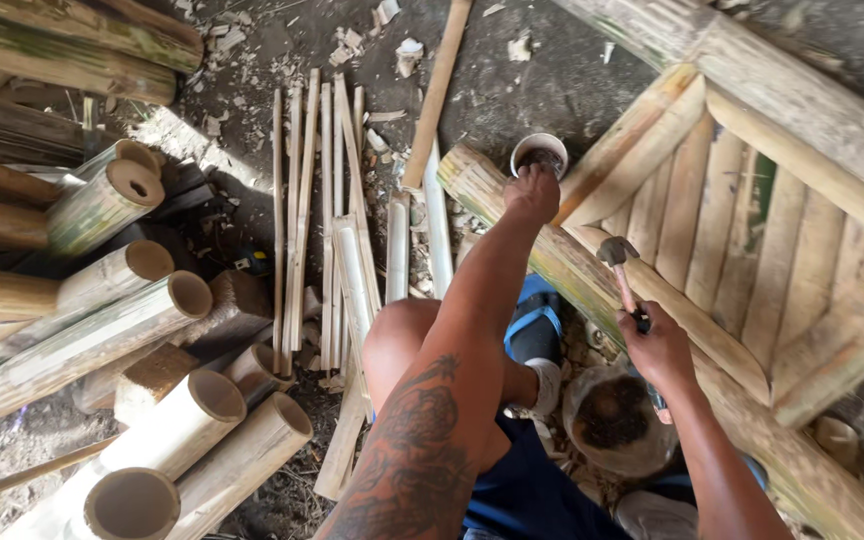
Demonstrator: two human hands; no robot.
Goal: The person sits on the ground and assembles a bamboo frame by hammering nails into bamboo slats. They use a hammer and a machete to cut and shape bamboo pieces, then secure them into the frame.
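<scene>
Right hand (658, 350) grips hammer (620, 268); left hand (532, 192) in cup (539, 153).

Dirt floor (512, 85) – bamboo poles (102, 330) left, split strips (327, 200) centre, slatted bamboo frame (742, 220) right, scattered chips (382, 30).

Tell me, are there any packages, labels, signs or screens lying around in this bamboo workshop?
No labels, signs or screens show.
Small round cup: white rim, dark contents, on the ground by the bamboo pole; left hand reaches into it.
Round clear container: dark contents, on the ground below the right hand, which holds a hammer.
</scene>
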